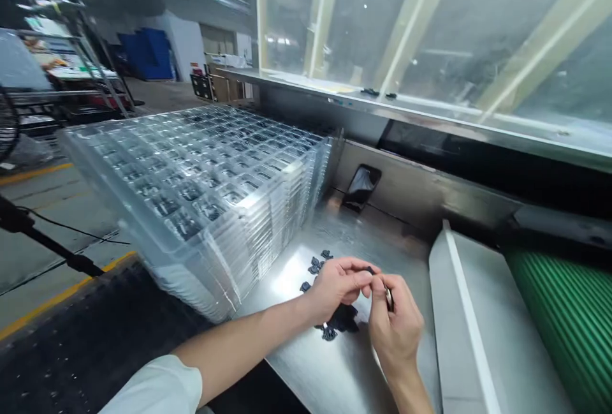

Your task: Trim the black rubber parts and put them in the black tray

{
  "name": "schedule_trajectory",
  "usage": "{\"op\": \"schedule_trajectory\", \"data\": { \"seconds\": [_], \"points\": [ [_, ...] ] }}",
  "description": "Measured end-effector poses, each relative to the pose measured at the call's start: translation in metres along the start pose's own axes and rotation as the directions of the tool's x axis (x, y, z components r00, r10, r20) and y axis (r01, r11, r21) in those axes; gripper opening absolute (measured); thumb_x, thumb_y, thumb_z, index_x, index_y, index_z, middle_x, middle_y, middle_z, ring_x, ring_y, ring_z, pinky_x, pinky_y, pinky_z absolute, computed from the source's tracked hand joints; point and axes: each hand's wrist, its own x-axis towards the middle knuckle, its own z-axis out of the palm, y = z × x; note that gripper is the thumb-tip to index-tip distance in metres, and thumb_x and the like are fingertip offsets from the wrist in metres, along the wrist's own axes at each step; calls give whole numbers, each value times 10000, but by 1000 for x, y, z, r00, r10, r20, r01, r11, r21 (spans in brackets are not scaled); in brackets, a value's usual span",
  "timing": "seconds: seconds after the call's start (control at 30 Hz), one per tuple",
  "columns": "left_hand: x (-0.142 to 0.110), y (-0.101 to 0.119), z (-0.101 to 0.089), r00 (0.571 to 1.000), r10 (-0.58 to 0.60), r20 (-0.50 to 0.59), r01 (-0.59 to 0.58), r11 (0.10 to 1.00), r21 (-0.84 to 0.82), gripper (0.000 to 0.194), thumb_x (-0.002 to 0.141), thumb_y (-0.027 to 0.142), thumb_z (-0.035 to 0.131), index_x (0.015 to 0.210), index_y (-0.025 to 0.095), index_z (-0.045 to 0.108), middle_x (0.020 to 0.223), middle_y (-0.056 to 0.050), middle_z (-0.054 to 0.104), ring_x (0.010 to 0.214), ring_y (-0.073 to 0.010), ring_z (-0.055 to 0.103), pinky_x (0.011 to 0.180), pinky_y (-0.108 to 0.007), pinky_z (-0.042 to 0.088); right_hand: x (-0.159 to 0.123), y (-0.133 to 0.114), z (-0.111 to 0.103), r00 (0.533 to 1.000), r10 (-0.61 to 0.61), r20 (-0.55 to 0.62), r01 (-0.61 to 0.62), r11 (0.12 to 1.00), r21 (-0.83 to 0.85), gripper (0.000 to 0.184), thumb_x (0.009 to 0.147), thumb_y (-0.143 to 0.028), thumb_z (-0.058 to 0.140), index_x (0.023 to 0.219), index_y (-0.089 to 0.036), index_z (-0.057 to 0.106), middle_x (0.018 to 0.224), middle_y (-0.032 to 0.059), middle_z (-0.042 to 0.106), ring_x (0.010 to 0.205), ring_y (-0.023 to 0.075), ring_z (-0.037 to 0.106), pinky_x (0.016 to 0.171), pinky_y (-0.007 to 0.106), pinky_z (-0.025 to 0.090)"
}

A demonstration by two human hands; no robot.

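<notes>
Above the steel worktop, my left hand (340, 288) pinches a small black part (370, 270), mostly hidden by the fingers. My right hand (398, 328) is closed beside it, its fingertips meeting the left ones at the part. A thin metallic piece (389, 300) shows in the curl of my right hand; its kind is hard to make out. Beneath the hands lies a cluster of similar black parts (345, 318). Several more loose black parts (314, 266) lie on the worktop just past my left hand.
A tall stack of clear compartment trays (258, 235) stands to the left. A phone-like dark object (362, 185) leans on the back wall. To the right are a white divider (466, 312) and a ribbed green belt (564, 312). A metal ledge (415, 108) crosses above.
</notes>
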Motion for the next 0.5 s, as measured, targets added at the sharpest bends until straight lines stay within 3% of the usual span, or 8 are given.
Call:
{"op": "schedule_trajectory", "data": {
  "seconds": [0.2,0.33,0.43,0.5],
  "points": [
    [6,-3,2,996,84,-28,-82,994,76,549,669,567,853,930,125,657,575,-6,605,367,-41,300,418,-242,151,0,7,-1,999,-12,-36,8,993,-116,375,1073,-496,457,852,-228,596,801,43,634,692,209,609,648,319,434],
    [6,-7,7,994,87,-70,-79,992,101,614,585,655,867,832,169,586,517,46,489,423,-59,312,442,-235,159,0,13,-6,996,34,-87,-47,987,-156,420,1046,-576,453,906,-214,614,850,86,668,737,241,634,657,332,451],
    [-16,0,15,995,68,-67,-60,993,105,616,609,709,833,778,202,527,510,77,405,449,-68,293,451,-234,185,1,21,-9,996,17,-90,-33,984,-176,437,1030,-594,469,919,-210,646,848,85,686,698,240,635,637,333,457],
    [-46,20,20,993,112,25,-114,956,269,547,744,706,749,763,197,550,563,38,464,497,-89,373,484,-238,277,2,26,-9,997,1,-77,-15,983,-181,464,1018,-618,474,905,-211,666,826,77,694,654,231,634,607,327,458]
  ]
}}
